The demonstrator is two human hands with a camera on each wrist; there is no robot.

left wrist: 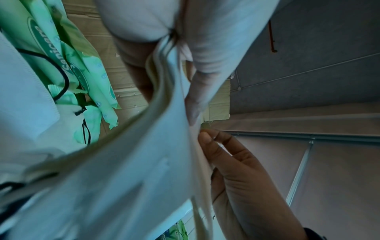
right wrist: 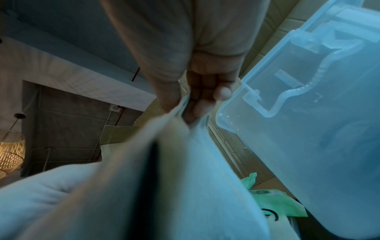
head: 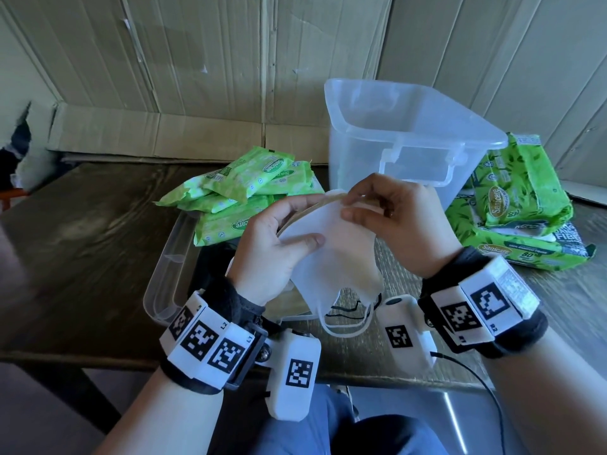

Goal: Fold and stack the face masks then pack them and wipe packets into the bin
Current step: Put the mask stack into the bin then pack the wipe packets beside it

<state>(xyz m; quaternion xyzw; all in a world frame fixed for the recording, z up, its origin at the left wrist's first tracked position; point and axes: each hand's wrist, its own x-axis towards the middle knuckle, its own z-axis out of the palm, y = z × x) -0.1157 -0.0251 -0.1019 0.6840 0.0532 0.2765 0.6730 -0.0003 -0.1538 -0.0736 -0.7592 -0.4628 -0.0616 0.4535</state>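
Holding: our left hand grips the white mask
Pinching: our right hand nips its top edge
Behind: clear bin

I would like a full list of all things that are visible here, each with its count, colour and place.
face mask: at least one, white, held above the table in both hands; more may lie below, but they are partly hidden
small wipe packets: several, light green, piled on the table left of the bin
large wipe packets: at least two, darker green, stacked right of the bin
bin: one, clear plastic, upright at the back of the table, nothing visible inside
lid: one, clear plastic, flat on the table under the hands
table: one, dark wood
cardboard wall: pale, behind the table
left hand: grips the mask's left side
right hand: pinches the mask's upper edge
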